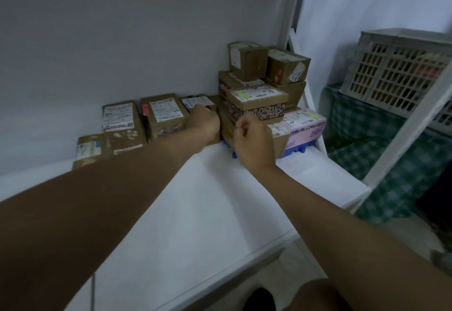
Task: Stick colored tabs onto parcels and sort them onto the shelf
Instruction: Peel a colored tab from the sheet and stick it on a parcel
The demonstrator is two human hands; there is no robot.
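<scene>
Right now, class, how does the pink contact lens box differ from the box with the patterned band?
The pink contact lens box is pink and sits low on the shelf. The box with the patterned band is brown cardboard, stacked higher. Both carry white labels with a green mark.

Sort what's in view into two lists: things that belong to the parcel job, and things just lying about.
Part of the job:
- row of brown parcels
- stacked parcels
- pink contact lens box
- white shelf
- left hand, on a parcel in the row
- right hand, at the stack

Lying about:
- plastic crate
- green checked cloth
</scene>
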